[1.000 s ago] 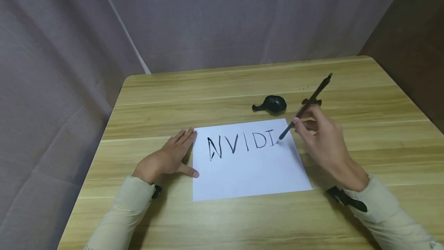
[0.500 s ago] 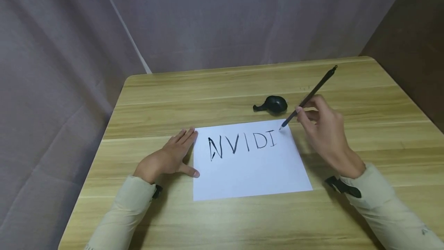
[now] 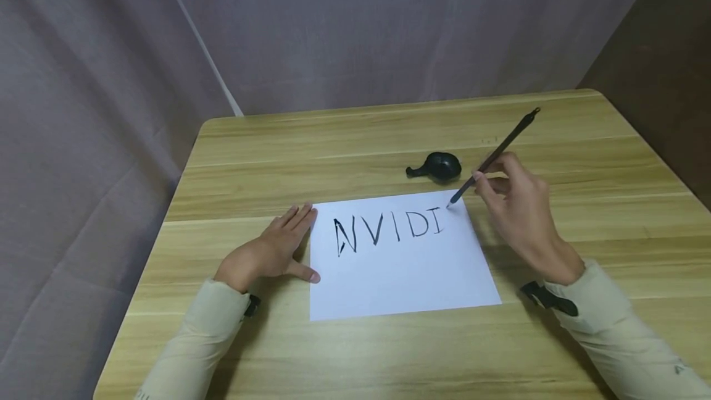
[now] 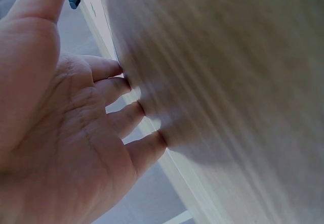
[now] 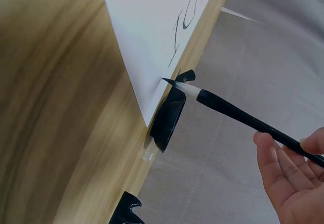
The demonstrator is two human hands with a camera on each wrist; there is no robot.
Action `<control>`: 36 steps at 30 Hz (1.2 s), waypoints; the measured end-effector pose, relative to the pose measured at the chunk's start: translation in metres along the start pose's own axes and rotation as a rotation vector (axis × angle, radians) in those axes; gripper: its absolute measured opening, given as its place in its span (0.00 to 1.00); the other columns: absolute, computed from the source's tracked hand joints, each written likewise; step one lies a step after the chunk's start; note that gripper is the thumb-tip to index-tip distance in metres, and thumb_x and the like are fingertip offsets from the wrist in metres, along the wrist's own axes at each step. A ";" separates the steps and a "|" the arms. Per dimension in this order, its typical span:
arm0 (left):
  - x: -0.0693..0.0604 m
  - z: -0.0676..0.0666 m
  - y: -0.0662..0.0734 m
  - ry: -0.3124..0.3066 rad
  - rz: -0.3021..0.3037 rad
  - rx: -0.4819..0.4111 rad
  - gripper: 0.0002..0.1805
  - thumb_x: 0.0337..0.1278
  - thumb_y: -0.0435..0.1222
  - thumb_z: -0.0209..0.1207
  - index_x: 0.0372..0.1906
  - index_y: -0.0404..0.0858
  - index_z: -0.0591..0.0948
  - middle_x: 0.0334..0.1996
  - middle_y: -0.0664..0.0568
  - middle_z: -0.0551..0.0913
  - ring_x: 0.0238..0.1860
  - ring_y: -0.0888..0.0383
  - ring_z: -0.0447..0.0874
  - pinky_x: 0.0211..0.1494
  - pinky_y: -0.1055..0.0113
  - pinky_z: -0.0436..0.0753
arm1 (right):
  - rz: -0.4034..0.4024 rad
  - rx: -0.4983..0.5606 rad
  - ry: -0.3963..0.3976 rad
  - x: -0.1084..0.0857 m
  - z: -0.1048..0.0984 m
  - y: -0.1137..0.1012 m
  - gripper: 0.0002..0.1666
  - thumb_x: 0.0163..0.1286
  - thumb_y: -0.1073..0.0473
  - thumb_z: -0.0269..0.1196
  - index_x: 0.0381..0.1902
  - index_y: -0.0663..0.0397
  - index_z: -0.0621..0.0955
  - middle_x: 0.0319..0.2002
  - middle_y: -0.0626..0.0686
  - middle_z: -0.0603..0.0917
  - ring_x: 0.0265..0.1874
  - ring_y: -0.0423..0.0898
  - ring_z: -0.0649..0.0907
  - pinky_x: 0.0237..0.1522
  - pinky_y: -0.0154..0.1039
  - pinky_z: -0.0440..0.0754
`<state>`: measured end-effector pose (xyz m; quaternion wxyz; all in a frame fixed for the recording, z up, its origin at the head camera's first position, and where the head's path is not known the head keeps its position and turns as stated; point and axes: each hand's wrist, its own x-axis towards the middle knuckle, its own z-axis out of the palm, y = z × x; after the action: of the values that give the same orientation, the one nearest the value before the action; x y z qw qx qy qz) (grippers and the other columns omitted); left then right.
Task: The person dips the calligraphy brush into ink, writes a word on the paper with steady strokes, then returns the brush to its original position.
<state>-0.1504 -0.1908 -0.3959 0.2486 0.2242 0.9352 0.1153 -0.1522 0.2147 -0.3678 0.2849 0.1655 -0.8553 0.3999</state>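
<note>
My right hand (image 3: 522, 218) pinches a dark-handled calligraphy brush (image 3: 508, 139) between thumb and fingers, the handle slanting up to the right. The right wrist view shows the brush's white bristles with a black tip (image 5: 172, 82) at the paper's surface; whether it touches I cannot tell. White paper (image 3: 400, 283) lies on the table bearing the black letters "NVIDI" (image 3: 374, 229). The tip is just right of the last letter's top. My left hand (image 3: 266, 252) lies flat at the paper's left edge, fingers spread, with the thumb tip on the sheet.
A glossy black ink dish (image 3: 441, 166) with a short spout or handle sits beyond the paper. In the right wrist view a dark, wavy-edged object (image 5: 125, 209) stands on the wooden table (image 3: 311, 159). A grey curtain (image 3: 344, 29) hangs behind the table.
The brush tip has moved from the foot of the last letter up to the right of its top, the right hand shifting slightly with it. The left hand has stayed in place.
</note>
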 end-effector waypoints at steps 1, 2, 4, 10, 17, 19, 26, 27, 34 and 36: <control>0.000 0.000 0.000 0.001 0.001 0.001 0.73 0.51 0.61 0.75 0.86 0.35 0.41 0.87 0.43 0.35 0.86 0.40 0.31 0.86 0.41 0.42 | -0.001 -0.002 -0.004 -0.001 0.000 0.000 0.09 0.71 0.77 0.64 0.47 0.75 0.77 0.41 0.66 0.88 0.38 0.53 0.92 0.42 0.18 0.82; 0.000 0.000 0.000 0.001 0.002 0.002 0.73 0.51 0.61 0.75 0.86 0.35 0.41 0.87 0.43 0.35 0.86 0.40 0.31 0.86 0.41 0.42 | -0.003 -0.003 -0.008 -0.001 0.000 0.000 0.09 0.71 0.77 0.64 0.46 0.76 0.77 0.41 0.67 0.88 0.37 0.60 0.92 0.42 0.18 0.81; 0.000 0.001 0.000 0.004 0.004 0.005 0.73 0.51 0.61 0.75 0.86 0.35 0.41 0.87 0.43 0.36 0.86 0.40 0.31 0.85 0.41 0.42 | -0.007 0.004 -0.019 -0.003 0.000 -0.001 0.09 0.71 0.78 0.64 0.46 0.76 0.77 0.41 0.68 0.88 0.37 0.65 0.91 0.42 0.18 0.81; 0.001 0.001 0.000 0.006 0.011 0.006 0.73 0.51 0.62 0.75 0.86 0.34 0.41 0.87 0.42 0.36 0.86 0.39 0.31 0.85 0.40 0.43 | -0.015 0.028 -0.048 -0.009 0.000 -0.004 0.10 0.68 0.81 0.64 0.46 0.77 0.76 0.40 0.69 0.87 0.36 0.66 0.91 0.44 0.19 0.82; 0.001 0.000 0.000 -0.005 0.003 0.017 0.73 0.52 0.62 0.75 0.86 0.35 0.40 0.87 0.43 0.35 0.86 0.40 0.30 0.86 0.42 0.42 | -0.003 0.023 -0.074 -0.017 -0.003 -0.013 0.11 0.68 0.81 0.64 0.46 0.75 0.76 0.40 0.66 0.86 0.37 0.65 0.91 0.45 0.19 0.82; 0.002 0.000 0.000 -0.004 0.007 0.015 0.73 0.52 0.62 0.75 0.86 0.34 0.40 0.87 0.43 0.35 0.86 0.40 0.30 0.85 0.41 0.42 | 0.000 0.022 -0.083 -0.019 -0.005 -0.017 0.12 0.68 0.81 0.65 0.46 0.75 0.77 0.40 0.65 0.87 0.38 0.59 0.92 0.44 0.20 0.82; 0.001 -0.002 0.000 0.010 0.018 0.007 0.72 0.52 0.61 0.75 0.86 0.33 0.41 0.87 0.41 0.36 0.86 0.38 0.32 0.85 0.40 0.43 | -0.019 0.023 -0.034 -0.011 -0.014 -0.030 0.12 0.69 0.79 0.64 0.49 0.76 0.76 0.40 0.65 0.88 0.42 0.14 0.81 0.44 0.18 0.81; 0.001 -0.002 -0.001 0.012 0.018 0.009 0.72 0.52 0.61 0.75 0.86 0.33 0.42 0.87 0.41 0.37 0.86 0.38 0.32 0.85 0.40 0.43 | -0.030 0.028 -0.020 -0.008 -0.015 -0.031 0.11 0.70 0.79 0.64 0.48 0.76 0.77 0.40 0.65 0.88 0.42 0.15 0.81 0.44 0.18 0.81; -0.001 -0.001 0.000 0.004 0.014 -0.005 0.73 0.52 0.61 0.75 0.86 0.34 0.41 0.87 0.43 0.35 0.86 0.40 0.30 0.85 0.41 0.42 | -0.034 0.064 0.033 0.002 -0.011 -0.023 0.09 0.71 0.78 0.63 0.47 0.77 0.78 0.40 0.66 0.88 0.40 0.18 0.83 0.42 0.19 0.83; -0.001 0.000 0.000 0.002 0.013 -0.009 0.73 0.52 0.61 0.75 0.86 0.34 0.41 0.87 0.43 0.35 0.86 0.40 0.30 0.85 0.41 0.42 | -0.024 0.060 0.029 0.003 -0.010 -0.019 0.09 0.72 0.77 0.63 0.47 0.77 0.77 0.41 0.66 0.88 0.39 0.17 0.83 0.42 0.19 0.83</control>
<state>-0.1500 -0.1909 -0.3951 0.2476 0.2291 0.9335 0.1215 -0.1410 0.2104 -0.3498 0.2970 0.1784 -0.8366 0.4243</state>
